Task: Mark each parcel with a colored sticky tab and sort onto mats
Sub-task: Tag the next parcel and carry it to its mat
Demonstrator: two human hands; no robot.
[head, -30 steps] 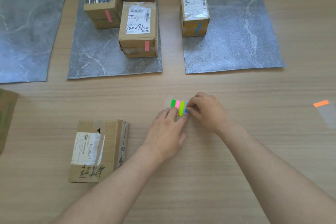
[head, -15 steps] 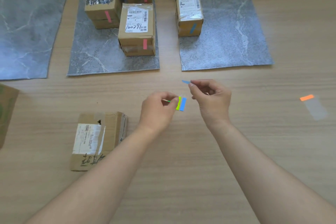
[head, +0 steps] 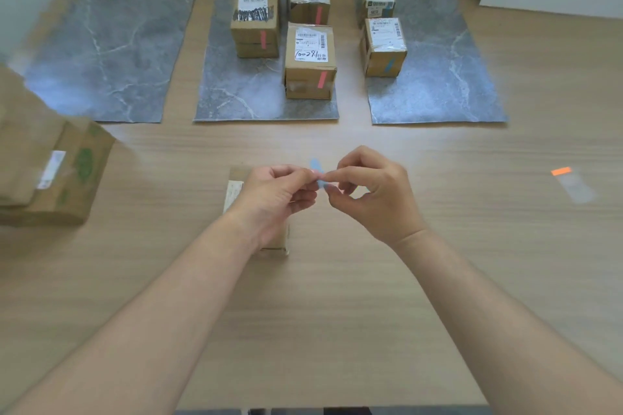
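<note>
My left hand [head: 276, 199] and my right hand [head: 374, 195] meet fingertip to fingertip above the table, and both pinch a small blue sticky tab [head: 316, 166]. Under my left hand lies a cardboard parcel [head: 234, 192], mostly hidden by the hand and wrist. The middle mat [head: 236, 101] carries three parcels, each with a red tab, such as the front one [head: 310, 61]. Two parcels stand on the right mat [head: 448, 91]; the front one [head: 384, 47] bears a blue tab. Nothing lies on the left mat [head: 108, 54]. The pad of coloured tabs is not visible.
A large cardboard box [head: 50, 175] with green print sits at the left edge, blurred. An orange tab on a clear strip [head: 569, 180] lies on the wooden table at the right. A white panel leans at the back right.
The view has lifted and shifted. My hands have come together over the near parcel, both now on the blue tab. The multicoloured pad my left hand held is no longer seen.
</note>
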